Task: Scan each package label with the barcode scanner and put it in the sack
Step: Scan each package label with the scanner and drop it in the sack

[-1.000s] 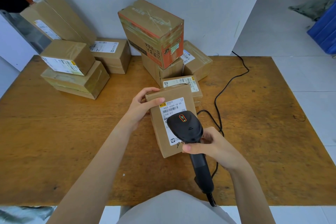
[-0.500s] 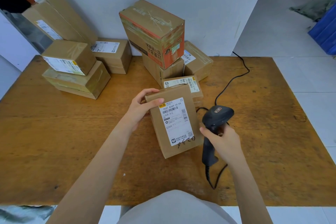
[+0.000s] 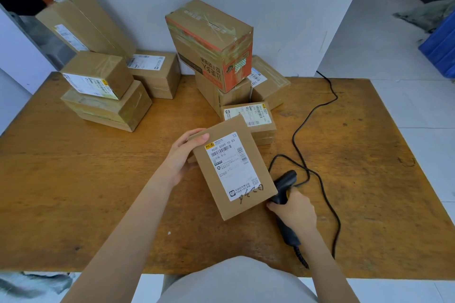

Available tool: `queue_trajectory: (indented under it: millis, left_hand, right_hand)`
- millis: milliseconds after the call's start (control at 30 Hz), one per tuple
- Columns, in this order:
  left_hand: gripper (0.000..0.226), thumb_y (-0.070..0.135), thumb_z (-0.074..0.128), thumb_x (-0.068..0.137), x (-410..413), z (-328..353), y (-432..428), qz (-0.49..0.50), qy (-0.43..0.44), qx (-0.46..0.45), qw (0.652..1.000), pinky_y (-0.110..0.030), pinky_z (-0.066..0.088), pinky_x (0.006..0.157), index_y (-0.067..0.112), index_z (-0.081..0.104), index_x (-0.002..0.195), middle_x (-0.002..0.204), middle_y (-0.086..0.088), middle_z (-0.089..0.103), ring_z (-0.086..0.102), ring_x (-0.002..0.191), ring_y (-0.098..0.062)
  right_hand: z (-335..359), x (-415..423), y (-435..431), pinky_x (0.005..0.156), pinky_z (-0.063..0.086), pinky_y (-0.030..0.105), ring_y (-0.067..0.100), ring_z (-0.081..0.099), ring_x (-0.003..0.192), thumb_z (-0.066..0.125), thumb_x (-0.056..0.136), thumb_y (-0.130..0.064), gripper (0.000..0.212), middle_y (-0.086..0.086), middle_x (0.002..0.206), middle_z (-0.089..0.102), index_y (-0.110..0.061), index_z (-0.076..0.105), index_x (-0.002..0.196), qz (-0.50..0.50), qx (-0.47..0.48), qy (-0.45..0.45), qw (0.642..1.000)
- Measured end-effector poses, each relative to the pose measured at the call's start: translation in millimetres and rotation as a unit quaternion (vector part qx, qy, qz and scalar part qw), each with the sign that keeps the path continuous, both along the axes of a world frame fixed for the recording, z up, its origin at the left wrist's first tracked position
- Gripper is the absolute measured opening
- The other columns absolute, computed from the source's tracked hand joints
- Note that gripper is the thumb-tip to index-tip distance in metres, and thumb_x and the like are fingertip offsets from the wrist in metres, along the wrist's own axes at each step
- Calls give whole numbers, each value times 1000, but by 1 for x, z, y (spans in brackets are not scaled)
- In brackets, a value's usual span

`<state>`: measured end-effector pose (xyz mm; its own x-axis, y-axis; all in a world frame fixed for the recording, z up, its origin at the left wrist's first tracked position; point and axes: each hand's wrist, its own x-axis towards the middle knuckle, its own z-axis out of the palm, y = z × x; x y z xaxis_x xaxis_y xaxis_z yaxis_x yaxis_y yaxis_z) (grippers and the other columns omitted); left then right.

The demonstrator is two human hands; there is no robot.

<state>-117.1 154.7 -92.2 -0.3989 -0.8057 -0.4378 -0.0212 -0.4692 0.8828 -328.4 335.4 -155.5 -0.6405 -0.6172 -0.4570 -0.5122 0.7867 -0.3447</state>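
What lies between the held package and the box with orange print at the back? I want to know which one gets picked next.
In the head view, a small labelled box lies between the held package and the orange-printed box.

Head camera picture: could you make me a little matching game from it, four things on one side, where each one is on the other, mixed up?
Things:
1. labelled package
2. barcode scanner
3. orange-sided box
4. black cable

Places:
A. stacked on other boxes by the wall
B. trailing across the wooden table on the right
C. held up in the left hand
D. gripped low in the right hand, beside the package

Pairs: 1-C, 2-D, 3-A, 4-B
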Motion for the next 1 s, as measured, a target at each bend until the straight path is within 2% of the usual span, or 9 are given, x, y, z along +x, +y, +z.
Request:
queue_trajectory:
  millis: [233, 333, 467, 567, 667, 767, 833, 900, 1000]
  left_hand:
    - [33, 35, 71, 81, 2, -5, 2, 19, 2, 14, 1000, -34, 51, 73, 27, 67, 113, 92, 3, 71, 63, 90, -16]
    - [27, 37, 71, 82, 1, -7, 4, 39, 9, 37, 999, -36, 51, 73, 29, 66, 107, 89, 3, 69, 62, 91, -18]
    - [39, 44, 70, 81, 0, -6, 8, 60, 28, 73, 995, -42, 55, 79, 29, 61, 116, 105, -3, 65, 59, 104, -23]
    - [48, 48, 71, 80, -2, -4, 11, 101, 45, 105, 988, -49, 55, 87, 30, 57, 122, 117, -6, 63, 59, 112, -25]
    - [59, 52, 72, 77, -5, -2, 14, 138, 49, 124, 981, -56, 53, 89, 31, 53, 128, 124, -8, 59, 56, 116, -27]
    - [46, 49, 70, 80, -7, -1, 19, 149, 56, 139, 977, -58, 51, 92, 33, 53, 119, 123, -7, 58, 56, 115, -28]
    - [42, 47, 69, 81, -7, -1, 23, 143, 53, 142, 978, -56, 51, 92, 32, 54, 117, 124, -7, 57, 56, 116, -28]
    - [49, 46, 68, 82, -3, -2, 27, 138, 47, 138, 980, -55, 52, 93, 31, 53, 126, 125, -6, 56, 56, 116, -27]
    - [44, 45, 65, 85, 8, -1, 31, 130, 22, 116, 984, -52, 51, 94, 29, 53, 124, 119, -3, 59, 59, 111, -23]
  right_hand:
    - [0, 3, -2, 69, 57, 37, 25, 64, 90, 75, 70, -52, 63, 6, 101, 63, -14, 49, 112, 11, 0, 6, 1000]
    - [0, 2, -1, 75, 55, 38, 25, 62, 95, 76, 70, -49, 66, 6, 108, 61, -14, 47, 118, 4, -29, -25, 999]
    - [8, 5, 1, 76, 50, 39, 25, 56, 95, 77, 75, -36, 53, 7, 111, 48, -12, 44, 110, -42, -124, -23, 991]
    - [20, 6, 0, 76, 48, 37, 22, 56, 92, 70, 84, -29, 34, 4, 105, 51, -17, 46, 105, -66, -242, -19, 968]
    - [33, 12, -5, 74, 46, 23, 16, 59, 94, 59, 92, -31, 19, -1, 99, 59, -19, 53, 105, -84, -321, -71, 941]
    - [47, 25, -6, 76, 40, 10, 7, 58, 103, 48, 98, -35, 29, -7, 113, 62, -19, 56, 121, -82, -361, -161, 915]
    - [50, 35, -6, 83, 41, 13, 4, 55, 112, 41, 100, -40, 38, -13, 123, 60, -24, 52, 132, -87, -369, -227, 897]
    - [48, 43, -6, 95, 45, 25, 4, 54, 118, 39, 97, -50, 45, -16, 127, 59, -30, 48, 137, -97, -374, -279, 879]
    - [48, 55, -10, 104, 43, 33, 1, 52, 121, 40, 92, -59, 53, -19, 130, 57, -34, 45, 139, -94, -374, -308, 870]
